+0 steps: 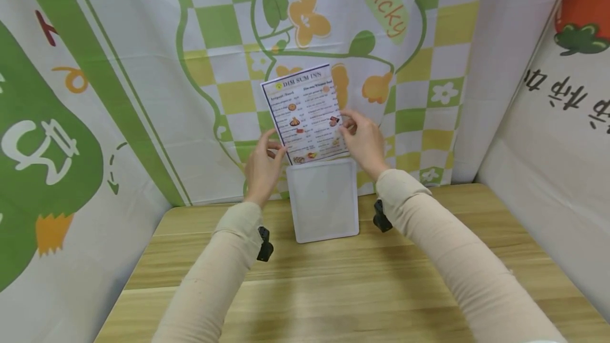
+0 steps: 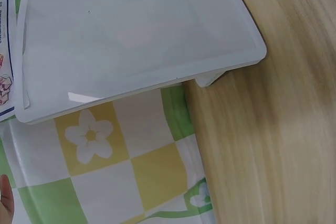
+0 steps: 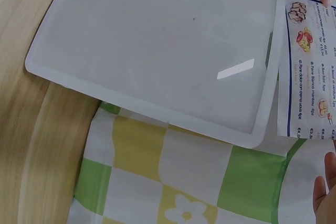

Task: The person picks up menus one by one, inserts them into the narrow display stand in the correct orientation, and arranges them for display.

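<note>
Both hands hold a printed "DIM SUM INN" menu sheet point(image 1: 307, 115) upright, tilted a little to the left. At its lower left edge, my left hand point(image 1: 264, 168) pinches the paper, the thumb on the printed face. My right hand point(image 1: 366, 142) grips the right edge, somewhat higher. Right below stands a white-rimmed display frame point(image 1: 323, 201), its clear front showing a blank grey-white panel. The sheet's bottom edge lies right at the frame's top rim. In the right wrist view, the menu's lower part point(image 3: 310, 72) shows beside that rim, with fingertips on it.
The frame leans back on a small foot point(image 2: 210, 77) on the wooden table point(image 1: 305, 290). Close behind it hangs a green, yellow and white checked curtain point(image 1: 219, 30). Printed cloth walls point(image 1: 548, 136) rise on both sides.
</note>
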A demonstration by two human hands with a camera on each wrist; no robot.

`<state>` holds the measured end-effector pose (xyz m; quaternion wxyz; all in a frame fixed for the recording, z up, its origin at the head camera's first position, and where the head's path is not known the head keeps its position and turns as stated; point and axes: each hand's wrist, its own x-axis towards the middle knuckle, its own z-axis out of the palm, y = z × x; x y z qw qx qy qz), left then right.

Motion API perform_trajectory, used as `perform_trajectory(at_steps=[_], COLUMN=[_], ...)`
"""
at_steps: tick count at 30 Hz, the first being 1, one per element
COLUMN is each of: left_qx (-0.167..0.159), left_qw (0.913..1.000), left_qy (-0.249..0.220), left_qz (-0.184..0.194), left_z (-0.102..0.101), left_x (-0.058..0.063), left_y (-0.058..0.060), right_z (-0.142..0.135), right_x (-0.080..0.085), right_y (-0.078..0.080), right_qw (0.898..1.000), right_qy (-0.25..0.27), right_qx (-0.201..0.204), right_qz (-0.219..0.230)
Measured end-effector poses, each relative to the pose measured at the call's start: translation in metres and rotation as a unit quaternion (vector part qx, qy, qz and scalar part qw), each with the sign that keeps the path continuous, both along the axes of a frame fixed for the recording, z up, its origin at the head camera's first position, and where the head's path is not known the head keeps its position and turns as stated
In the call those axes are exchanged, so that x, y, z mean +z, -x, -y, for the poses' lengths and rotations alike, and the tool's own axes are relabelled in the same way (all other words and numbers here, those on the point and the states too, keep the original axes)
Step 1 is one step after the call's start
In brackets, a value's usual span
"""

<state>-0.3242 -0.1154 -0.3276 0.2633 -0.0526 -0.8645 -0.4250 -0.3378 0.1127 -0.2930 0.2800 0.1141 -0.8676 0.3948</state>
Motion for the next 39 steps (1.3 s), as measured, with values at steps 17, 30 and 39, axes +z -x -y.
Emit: perform_trajectory(at_steps=[17, 30, 39], left_qx=[0.004, 0.021, 0.016], left_qw=[0.9996, 0.9997, 0.9994], left_qy=[0.013, 0.0, 0.027], left_qz=[0.026, 0.015, 0.012], left_z=[-0.002, -0.003, -0.003], left_x=[-0.019, -0.016, -0.023], left_y=[-0.002, 0.001, -0.001], right_z=[0.002, 0.0, 0.002], right_x=[-0.021, -0.035, -0.025], right_y=[-0.002, -0.002, 0.0], right_qw=[0.999, 0.998, 0.998], right_qy=[0.023, 0.004, 0.016], right_qx=[-0.007, -0.013, -0.012], right_qz=[0.036, 0.054, 0.066])
